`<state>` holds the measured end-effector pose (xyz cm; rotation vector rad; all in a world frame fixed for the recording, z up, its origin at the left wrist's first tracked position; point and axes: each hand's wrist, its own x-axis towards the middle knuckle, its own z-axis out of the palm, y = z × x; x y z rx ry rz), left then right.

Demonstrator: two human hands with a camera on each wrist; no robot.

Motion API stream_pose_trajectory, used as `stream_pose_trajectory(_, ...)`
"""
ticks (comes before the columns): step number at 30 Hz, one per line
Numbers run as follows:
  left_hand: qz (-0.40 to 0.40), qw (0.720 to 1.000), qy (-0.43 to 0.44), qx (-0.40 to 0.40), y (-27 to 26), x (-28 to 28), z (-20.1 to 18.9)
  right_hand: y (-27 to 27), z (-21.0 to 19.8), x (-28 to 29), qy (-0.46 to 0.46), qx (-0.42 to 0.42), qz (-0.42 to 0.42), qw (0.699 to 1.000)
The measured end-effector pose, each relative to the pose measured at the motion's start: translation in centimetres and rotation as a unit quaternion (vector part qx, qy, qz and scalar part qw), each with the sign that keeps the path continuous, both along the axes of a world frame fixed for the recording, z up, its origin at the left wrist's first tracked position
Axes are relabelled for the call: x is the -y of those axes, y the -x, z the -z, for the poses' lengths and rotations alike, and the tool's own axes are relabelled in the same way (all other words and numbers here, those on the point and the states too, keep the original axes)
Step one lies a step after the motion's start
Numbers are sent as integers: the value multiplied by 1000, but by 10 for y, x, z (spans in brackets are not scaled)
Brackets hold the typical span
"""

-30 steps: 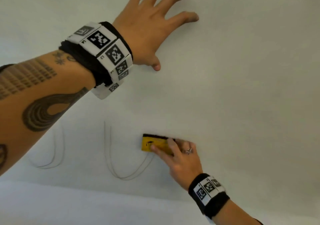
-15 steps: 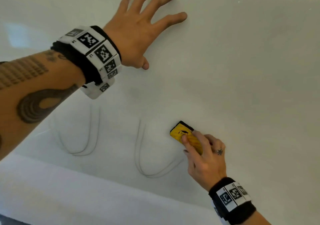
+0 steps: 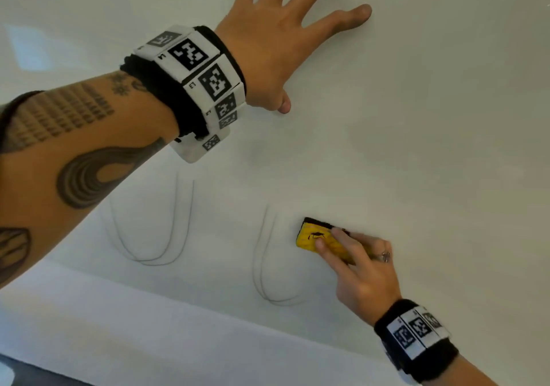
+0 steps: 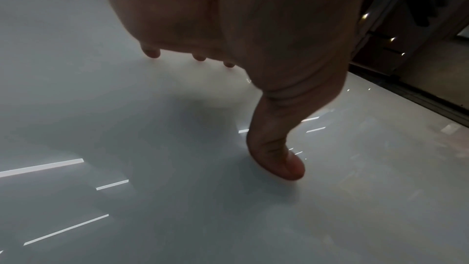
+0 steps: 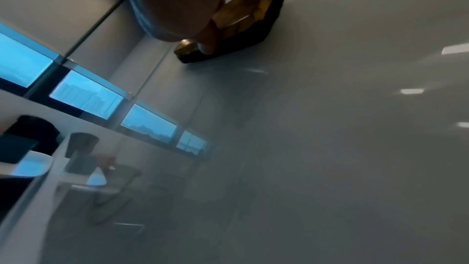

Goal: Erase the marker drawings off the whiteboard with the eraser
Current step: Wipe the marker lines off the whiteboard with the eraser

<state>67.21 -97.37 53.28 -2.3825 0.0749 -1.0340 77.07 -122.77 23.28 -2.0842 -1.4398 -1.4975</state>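
My right hand (image 3: 354, 262) grips a yellow eraser (image 3: 315, 238) with a black felt underside, pressed flat against the whiteboard (image 3: 416, 147). Just left of the eraser runs a thin U-shaped marker line (image 3: 262, 266), whose right side is gone. A second double U-shaped line (image 3: 160, 237) lies further left, below my left forearm. My left hand (image 3: 285, 28) is spread flat on the board higher up, fingers straight. In the left wrist view the thumb (image 4: 276, 158) and fingertips touch the board. In the right wrist view the eraser (image 5: 241, 25) shows under my fingers.
The board's lower edge and a pale ledge (image 3: 148, 341) run along the bottom left. In the left wrist view the board's dark frame (image 4: 418, 95) lies at the right. Windows (image 5: 83, 99) and a desk with a seated person show in the right wrist view.
The eraser has swept over the right part of the nearer U-shaped line, which is now wiped away. My left hand stays spread on the board.
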Motion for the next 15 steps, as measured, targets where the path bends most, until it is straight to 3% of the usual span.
stream_pose_trajectory(2, -5, 1000, -6, 2, -1, 1, 0, 7, 36, -10, 38, -14, -15, 999)
stream_pose_trajectory(5, -9, 1000, -8, 6, -3, -1, 1, 17, 104, -8, 172, -32, -29, 984)
stream_pose_trajectory(8, -3, 1000, -1, 7, -5, -3, 1, 23, 124, -10, 219, -18, -33, 975)
stream_pose_trajectory(11, 2, 1000, -4, 9, -7, -3, 2, 25, 89, -22, 211, 15, -47, 976)
stream_pose_trajectory(15, -3, 1000, 1, 7, -5, -4, 2, 26, -11, -59, 25, 31, -9, 999)
